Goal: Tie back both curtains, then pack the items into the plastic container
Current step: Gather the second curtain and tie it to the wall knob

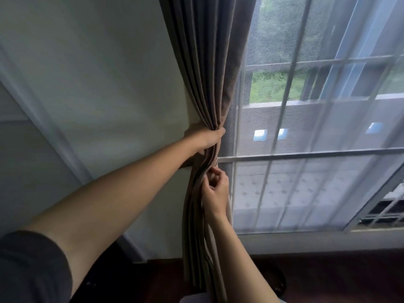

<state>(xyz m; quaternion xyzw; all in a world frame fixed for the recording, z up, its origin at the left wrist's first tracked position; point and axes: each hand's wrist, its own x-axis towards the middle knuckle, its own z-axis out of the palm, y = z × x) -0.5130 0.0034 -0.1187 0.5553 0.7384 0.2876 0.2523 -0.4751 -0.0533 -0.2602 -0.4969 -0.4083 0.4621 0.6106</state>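
- Head view: the curtain [201, 73] hangs at the left edge of the window [284, 154], gathered into a bunch. It is soft, pleated cloth, probably weighty and apt to slide loose, so it is best held round the gathered waist.
- The left hand [205, 138], arm outstretched, grips the bunch just above the window's crossbar.
- The right hand [215, 193], just below that crossbar, has its fingers curled and pinches a fold — whether a tie-back is in it I cannot tell.
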